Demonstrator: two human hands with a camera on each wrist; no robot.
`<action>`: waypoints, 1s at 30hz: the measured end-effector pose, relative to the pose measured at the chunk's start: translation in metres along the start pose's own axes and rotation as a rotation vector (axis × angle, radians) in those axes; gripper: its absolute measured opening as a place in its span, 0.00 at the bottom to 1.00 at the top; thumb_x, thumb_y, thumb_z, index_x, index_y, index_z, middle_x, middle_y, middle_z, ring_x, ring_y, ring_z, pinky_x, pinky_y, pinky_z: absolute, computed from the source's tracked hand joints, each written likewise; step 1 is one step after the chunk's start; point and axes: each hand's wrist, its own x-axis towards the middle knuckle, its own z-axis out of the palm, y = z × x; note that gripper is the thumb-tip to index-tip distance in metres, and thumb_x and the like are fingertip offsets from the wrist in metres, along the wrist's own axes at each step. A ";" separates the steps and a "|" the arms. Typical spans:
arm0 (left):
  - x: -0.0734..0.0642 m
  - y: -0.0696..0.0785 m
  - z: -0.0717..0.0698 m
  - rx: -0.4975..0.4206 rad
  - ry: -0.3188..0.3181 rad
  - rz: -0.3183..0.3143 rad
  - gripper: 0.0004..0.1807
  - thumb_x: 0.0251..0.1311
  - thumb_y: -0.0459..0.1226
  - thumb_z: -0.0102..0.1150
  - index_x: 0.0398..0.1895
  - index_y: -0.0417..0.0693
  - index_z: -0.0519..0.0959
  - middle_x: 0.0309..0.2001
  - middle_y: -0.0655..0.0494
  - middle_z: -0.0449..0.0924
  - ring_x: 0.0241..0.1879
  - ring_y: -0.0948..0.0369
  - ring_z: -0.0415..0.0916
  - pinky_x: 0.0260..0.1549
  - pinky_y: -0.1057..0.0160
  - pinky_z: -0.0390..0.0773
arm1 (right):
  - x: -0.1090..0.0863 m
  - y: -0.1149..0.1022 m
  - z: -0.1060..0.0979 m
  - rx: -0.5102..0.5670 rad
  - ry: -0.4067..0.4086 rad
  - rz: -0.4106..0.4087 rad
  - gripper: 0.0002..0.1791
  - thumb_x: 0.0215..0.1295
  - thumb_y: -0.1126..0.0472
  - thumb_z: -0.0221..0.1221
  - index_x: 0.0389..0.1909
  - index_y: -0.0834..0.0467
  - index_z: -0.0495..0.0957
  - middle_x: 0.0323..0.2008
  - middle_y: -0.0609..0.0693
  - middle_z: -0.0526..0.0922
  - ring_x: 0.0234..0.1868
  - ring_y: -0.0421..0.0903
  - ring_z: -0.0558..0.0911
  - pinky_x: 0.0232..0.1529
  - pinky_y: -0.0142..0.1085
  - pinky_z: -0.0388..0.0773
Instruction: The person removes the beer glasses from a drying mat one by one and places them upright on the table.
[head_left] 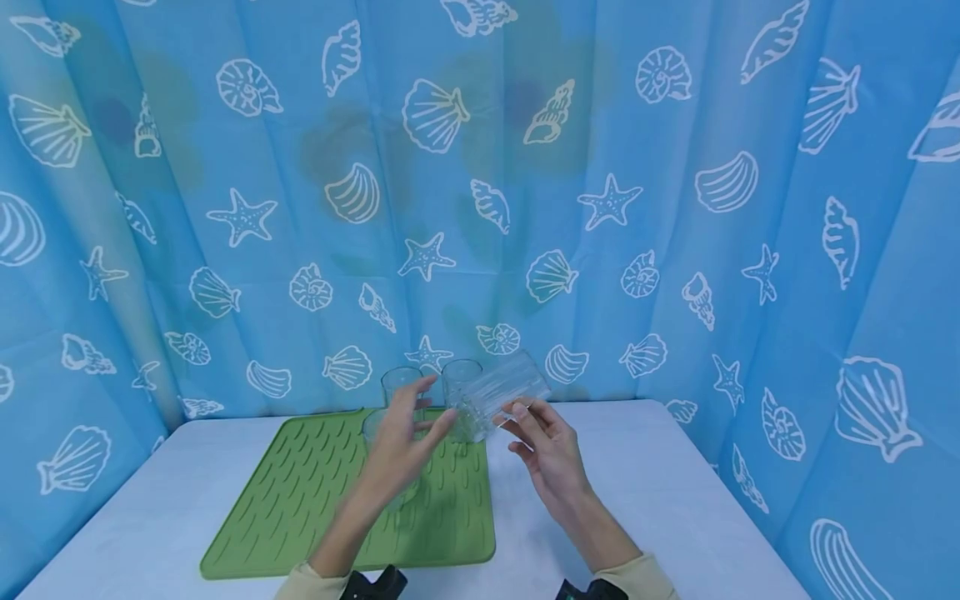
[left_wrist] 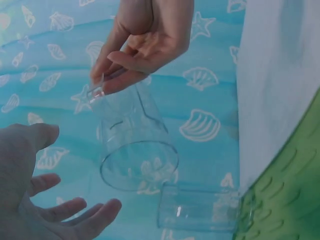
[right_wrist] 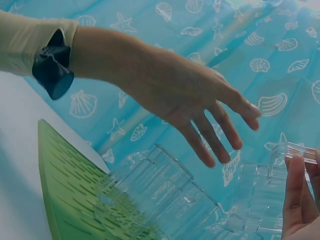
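Observation:
My right hand pinches a clear glass mug by its handle. The mug is tilted in the air near the mat's back right corner, its open rim toward the bottom of the left wrist view. Fingers spread and holding nothing, my left hand is just left of that mug. Behind and beneath the left hand, several clear glasses stand on the green ridged mat. The left hand partly covers a nearer one. In the right wrist view these glasses overlap one another.
A white-covered table carries the mat and extends to its right. Close behind the table hangs a blue curtain with white shell and starfish prints, and it wraps around both sides. Dark wrist-worn devices show at the sleeves.

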 end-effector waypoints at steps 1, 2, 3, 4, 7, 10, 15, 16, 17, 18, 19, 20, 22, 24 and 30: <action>0.001 0.000 0.002 -0.017 -0.007 -0.009 0.35 0.67 0.52 0.57 0.72 0.50 0.62 0.69 0.45 0.65 0.63 0.46 0.72 0.52 0.51 0.82 | 0.000 0.000 0.000 0.010 0.009 0.004 0.14 0.66 0.50 0.62 0.47 0.53 0.76 0.45 0.43 0.85 0.49 0.41 0.85 0.37 0.27 0.81; 0.002 0.000 0.005 -0.031 -0.014 -0.012 0.35 0.67 0.52 0.57 0.72 0.50 0.61 0.69 0.45 0.64 0.63 0.45 0.71 0.52 0.50 0.82 | 0.000 0.000 0.000 0.018 0.014 0.008 0.13 0.66 0.50 0.62 0.46 0.52 0.76 0.44 0.42 0.85 0.49 0.41 0.85 0.37 0.27 0.80; 0.003 0.000 0.007 -0.046 -0.020 -0.021 0.35 0.67 0.52 0.57 0.72 0.50 0.61 0.69 0.45 0.64 0.63 0.45 0.71 0.53 0.50 0.82 | 0.000 0.000 0.000 0.024 0.016 0.011 0.13 0.66 0.51 0.62 0.46 0.52 0.76 0.44 0.42 0.86 0.49 0.40 0.85 0.37 0.26 0.80; 0.004 -0.001 0.009 -0.057 -0.027 -0.033 0.35 0.67 0.53 0.57 0.72 0.51 0.61 0.69 0.45 0.64 0.64 0.45 0.71 0.54 0.49 0.81 | 0.000 0.000 0.000 0.031 0.017 0.014 0.13 0.66 0.51 0.62 0.46 0.52 0.76 0.44 0.42 0.86 0.48 0.40 0.85 0.36 0.26 0.80; 0.005 -0.002 0.015 -0.090 -0.045 -0.064 0.36 0.67 0.54 0.56 0.73 0.53 0.60 0.70 0.45 0.63 0.64 0.44 0.71 0.56 0.47 0.79 | -0.002 -0.001 0.002 0.050 0.011 0.015 0.12 0.66 0.52 0.62 0.45 0.52 0.76 0.44 0.42 0.86 0.48 0.40 0.85 0.37 0.26 0.81; 0.005 -0.005 0.021 -0.119 -0.056 -0.091 0.37 0.66 0.56 0.56 0.74 0.56 0.58 0.71 0.45 0.62 0.65 0.44 0.70 0.58 0.44 0.77 | -0.004 -0.003 0.005 0.070 0.002 0.013 0.11 0.67 0.52 0.62 0.45 0.52 0.76 0.44 0.43 0.86 0.49 0.42 0.85 0.40 0.27 0.82; 0.004 -0.008 0.027 -0.131 -0.075 -0.123 0.39 0.66 0.57 0.55 0.76 0.61 0.54 0.73 0.42 0.60 0.66 0.41 0.69 0.58 0.41 0.76 | -0.005 -0.007 0.006 0.095 -0.014 0.005 0.09 0.68 0.54 0.60 0.45 0.52 0.76 0.44 0.43 0.85 0.49 0.43 0.85 0.46 0.28 0.83; 0.004 -0.009 0.028 -0.137 -0.079 -0.134 0.39 0.66 0.57 0.55 0.77 0.62 0.53 0.73 0.41 0.60 0.66 0.40 0.69 0.58 0.40 0.76 | -0.006 -0.008 0.007 0.104 -0.020 0.006 0.08 0.69 0.55 0.60 0.45 0.52 0.76 0.44 0.44 0.85 0.48 0.43 0.85 0.47 0.29 0.83; 0.004 -0.010 0.029 -0.146 -0.084 -0.146 0.39 0.66 0.57 0.54 0.77 0.63 0.52 0.73 0.40 0.60 0.66 0.40 0.69 0.58 0.40 0.75 | -0.006 -0.008 0.007 0.112 -0.026 0.004 0.08 0.69 0.55 0.59 0.45 0.52 0.76 0.44 0.44 0.85 0.47 0.42 0.85 0.49 0.29 0.83; 0.004 -0.010 0.030 -0.154 -0.090 -0.157 0.40 0.66 0.58 0.54 0.77 0.64 0.51 0.73 0.40 0.60 0.66 0.39 0.69 0.58 0.39 0.75 | -0.006 -0.009 0.007 0.122 -0.034 0.003 0.07 0.70 0.56 0.59 0.45 0.52 0.76 0.43 0.44 0.85 0.47 0.42 0.85 0.50 0.29 0.83; 0.004 -0.011 0.031 -0.166 -0.099 -0.164 0.40 0.67 0.57 0.54 0.77 0.64 0.50 0.72 0.39 0.60 0.66 0.38 0.69 0.58 0.39 0.75 | -0.006 -0.009 0.007 0.130 -0.040 0.001 0.07 0.70 0.56 0.59 0.45 0.53 0.76 0.43 0.44 0.85 0.47 0.42 0.85 0.51 0.30 0.82; 0.004 -0.012 0.032 -0.175 -0.107 -0.170 0.40 0.67 0.57 0.53 0.77 0.64 0.50 0.72 0.38 0.60 0.65 0.37 0.69 0.57 0.39 0.76 | -0.006 -0.009 0.007 0.135 -0.046 -0.002 0.07 0.70 0.56 0.59 0.45 0.53 0.76 0.43 0.44 0.85 0.46 0.42 0.85 0.52 0.31 0.82; 0.004 -0.012 0.033 -0.190 -0.118 -0.185 0.40 0.67 0.57 0.53 0.77 0.65 0.48 0.72 0.38 0.61 0.65 0.37 0.69 0.56 0.39 0.77 | -0.006 -0.010 0.007 0.142 -0.056 -0.013 0.07 0.70 0.57 0.58 0.45 0.53 0.76 0.43 0.45 0.85 0.47 0.42 0.86 0.54 0.32 0.81; 0.005 -0.013 0.034 -0.203 -0.121 -0.182 0.40 0.68 0.57 0.53 0.77 0.66 0.48 0.71 0.38 0.63 0.64 0.37 0.71 0.54 0.39 0.78 | -0.006 -0.009 0.007 0.147 -0.061 -0.018 0.07 0.70 0.57 0.58 0.46 0.53 0.76 0.43 0.45 0.85 0.47 0.43 0.86 0.56 0.33 0.81; 0.005 -0.012 0.034 -0.237 -0.091 -0.158 0.38 0.68 0.55 0.53 0.77 0.64 0.50 0.69 0.36 0.64 0.63 0.38 0.72 0.56 0.41 0.77 | -0.007 -0.011 0.008 0.184 -0.054 0.009 0.07 0.70 0.57 0.59 0.46 0.52 0.76 0.43 0.45 0.84 0.47 0.42 0.85 0.56 0.32 0.80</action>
